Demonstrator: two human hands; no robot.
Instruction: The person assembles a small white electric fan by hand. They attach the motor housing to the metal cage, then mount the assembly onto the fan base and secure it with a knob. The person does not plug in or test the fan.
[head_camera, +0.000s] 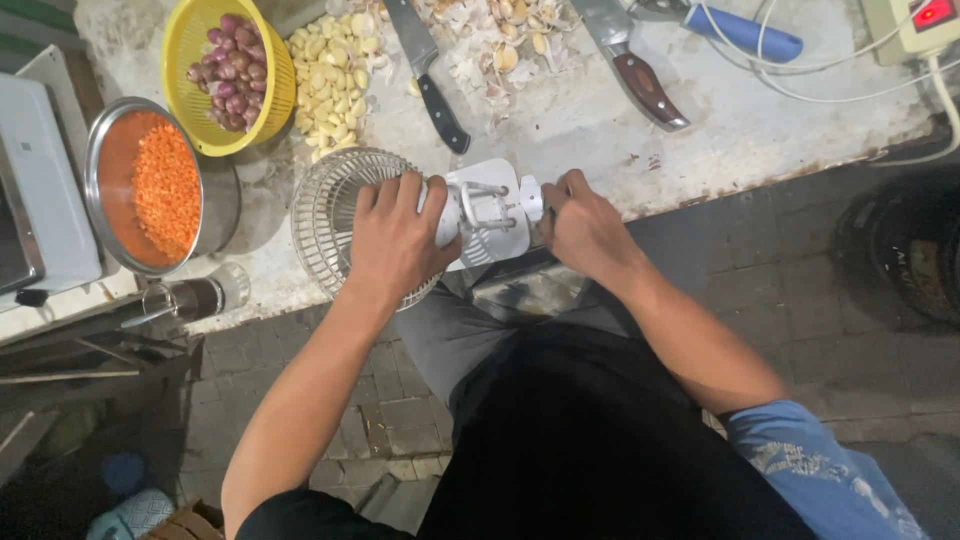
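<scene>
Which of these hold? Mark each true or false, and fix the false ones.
1. The left hand rests on the white hand-crank grinder. True.
2. The yellow colander holds peeled garlic. False: it holds purple shallots; the peeled garlic cloves lie loose on the table.
3. The right hand holds a knife. False: it is at the grinder's crank; the black-handled knife lies untouched.
4. The steel bowl contains orange mash. True.

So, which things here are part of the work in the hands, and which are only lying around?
In hand:
- left hand on the wire basket
- right hand at the white hand-cranked device

Lying about:
- yellow colander of shallots
- peeled garlic cloves
- two knives
- metal bowl of orange bits
- glass
</scene>
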